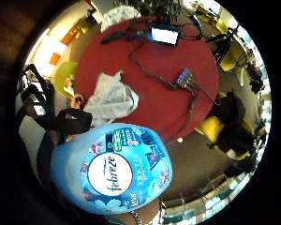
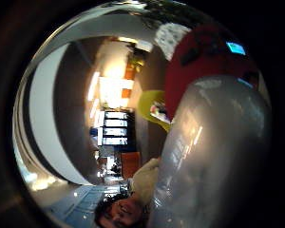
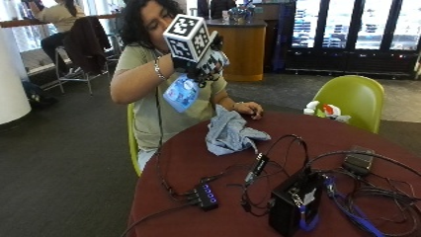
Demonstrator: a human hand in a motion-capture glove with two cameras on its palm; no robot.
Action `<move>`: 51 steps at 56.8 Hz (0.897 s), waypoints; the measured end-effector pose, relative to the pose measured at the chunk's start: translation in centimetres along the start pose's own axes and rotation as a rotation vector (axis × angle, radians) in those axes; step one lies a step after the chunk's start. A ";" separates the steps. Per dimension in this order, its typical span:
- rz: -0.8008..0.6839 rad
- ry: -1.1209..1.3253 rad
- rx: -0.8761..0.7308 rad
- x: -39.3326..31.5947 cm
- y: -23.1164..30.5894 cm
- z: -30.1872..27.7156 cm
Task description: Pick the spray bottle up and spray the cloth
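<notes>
In the outside view my gloved right hand [image 3: 197, 66] holds the pale blue spray bottle [image 3: 181, 92] raised at chest height, above the table's far edge. The bottle tilts with its labelled body pointing down toward the cloth [image 3: 228, 131]. The light blue cloth lies crumpled on the round red table [image 3: 197, 163], and the person's bare left hand [image 3: 248, 108] rests at its far edge. In the little finger side palm view the bottle's labelled body [image 1: 113, 168] lies close to the palm, with the cloth [image 1: 111, 97] below on the table. The thumb side palm view is filled by the bottle's pale side [image 2: 213, 156].
A black box [image 3: 294, 202], a small hub with lit ports [image 3: 202, 195] and tangled cables [image 3: 368, 192] cover the near half of the table. A green chair [image 3: 352, 98] stands at the far right, with small objects [image 3: 325, 111] on the table beside it.
</notes>
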State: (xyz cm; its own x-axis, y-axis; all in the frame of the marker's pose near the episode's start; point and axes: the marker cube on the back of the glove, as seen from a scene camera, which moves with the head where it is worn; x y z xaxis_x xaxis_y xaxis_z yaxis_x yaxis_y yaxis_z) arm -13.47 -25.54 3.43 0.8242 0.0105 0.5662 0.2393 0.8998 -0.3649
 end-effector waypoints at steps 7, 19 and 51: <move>0.089 0.158 -0.221 -0.9 -1.5 2.5; 0.257 0.435 -0.541 -0.1 -4.3 9.1; 0.406 0.612 -0.880 3.7 -7.6 19.8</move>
State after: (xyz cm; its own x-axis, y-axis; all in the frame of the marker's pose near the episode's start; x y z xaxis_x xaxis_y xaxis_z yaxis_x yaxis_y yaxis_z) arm -22.42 -23.67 22.96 0.9765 -0.2006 -0.0784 -0.0243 0.2589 -0.9656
